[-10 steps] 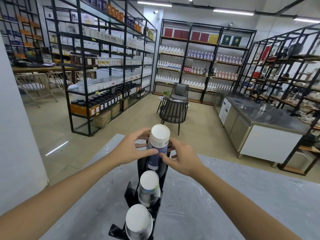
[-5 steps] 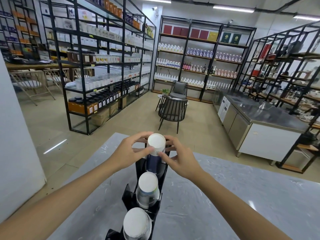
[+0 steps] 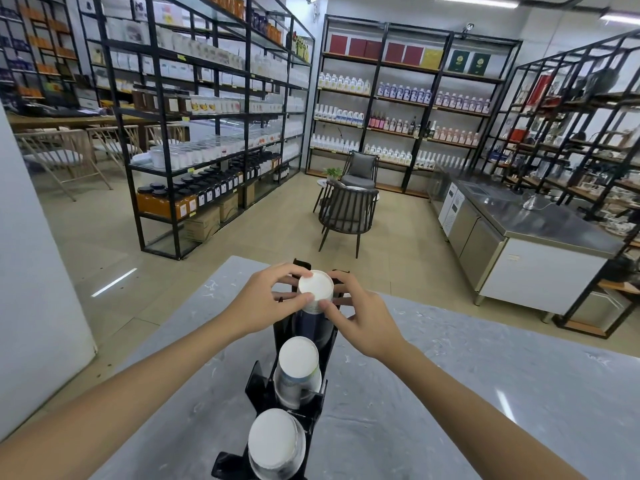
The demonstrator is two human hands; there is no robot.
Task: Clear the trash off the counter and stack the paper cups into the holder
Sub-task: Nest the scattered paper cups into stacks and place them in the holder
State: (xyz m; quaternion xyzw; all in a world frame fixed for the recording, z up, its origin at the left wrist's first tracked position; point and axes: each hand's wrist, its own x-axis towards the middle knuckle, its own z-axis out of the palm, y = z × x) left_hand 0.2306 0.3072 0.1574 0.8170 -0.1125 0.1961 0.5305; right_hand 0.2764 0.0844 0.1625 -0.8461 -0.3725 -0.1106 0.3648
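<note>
A black cup holder (image 3: pixel 265 388) with three slots stands on the grey counter (image 3: pixel 450 375). The far slot holds an upside-down stack of dark blue paper cups (image 3: pixel 316 289), white bottom up. My left hand (image 3: pixel 273 299) grips its top from the left, and my right hand (image 3: pixel 356 323) pinches it from the right. Another upside-down stack (image 3: pixel 298 367) fills the middle slot. A third stack (image 3: pixel 275 445) sits in the near slot.
The counter's far edge lies just beyond the holder, with tiled floor behind it. A white pillar (image 3: pixel 31 289) stands to the left. Black shelving racks (image 3: pixel 207 133), a dark chair (image 3: pixel 348 216) and a steel work counter (image 3: pixel 533 233) stand farther off.
Both hands have pushed the far cup stack down into its slot; its white bottom now sits lower, near the holder's top edge. The camera has tilted slightly.
</note>
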